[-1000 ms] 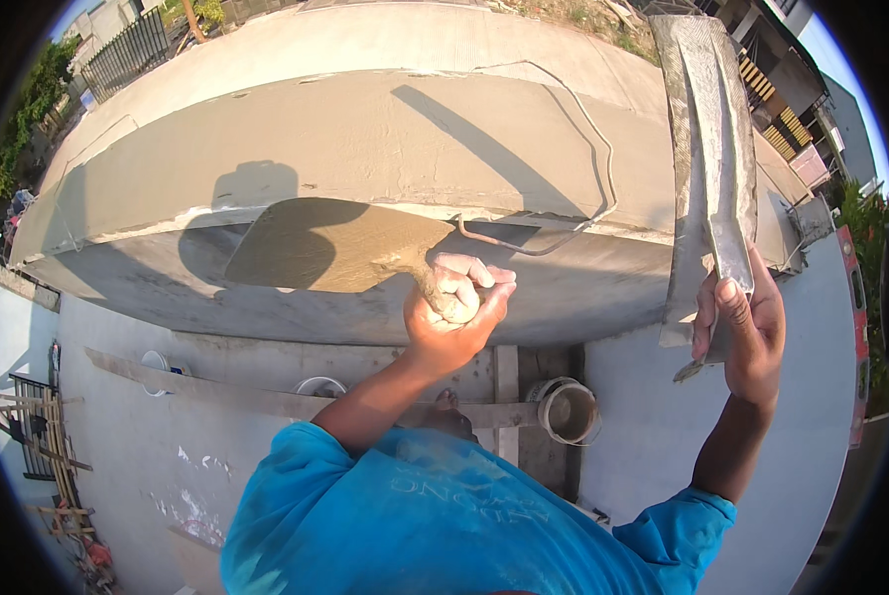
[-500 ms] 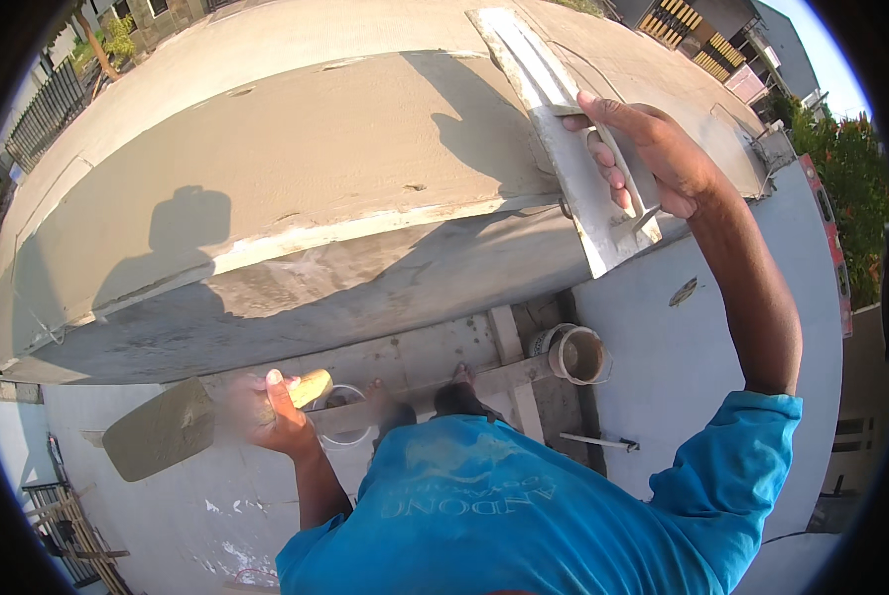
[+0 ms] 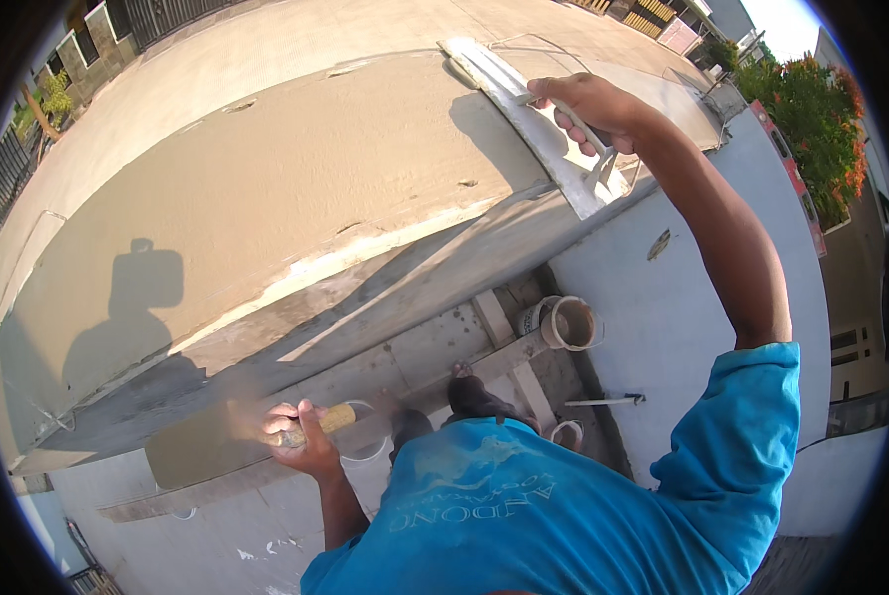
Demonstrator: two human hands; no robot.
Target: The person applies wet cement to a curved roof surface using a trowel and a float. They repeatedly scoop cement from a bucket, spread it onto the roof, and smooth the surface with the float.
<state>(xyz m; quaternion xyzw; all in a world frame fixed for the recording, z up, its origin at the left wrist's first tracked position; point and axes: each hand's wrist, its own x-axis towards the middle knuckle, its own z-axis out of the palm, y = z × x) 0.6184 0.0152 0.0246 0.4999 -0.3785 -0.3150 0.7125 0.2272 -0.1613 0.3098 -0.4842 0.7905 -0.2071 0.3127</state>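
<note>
Leftmost, on the near side, a trowel (image 3: 196,451) points its broad blade left, below the ledge's edge. Its wooden handle is wrapped by the curled fingers of the left hand (image 3: 306,436), partly blurred. Beyond, the ledge (image 3: 345,169) carries smooth grey mortar and a person's shadow. Farther right, a long float (image 3: 552,149) lies across the ledge, its near end past the edge; whether its whole face touches, I cannot tell. Nearer sits a bucket (image 3: 571,325). The right hand (image 3: 598,111) grips the float's handle from above. Far right stands a bush (image 3: 802,129).
</note>
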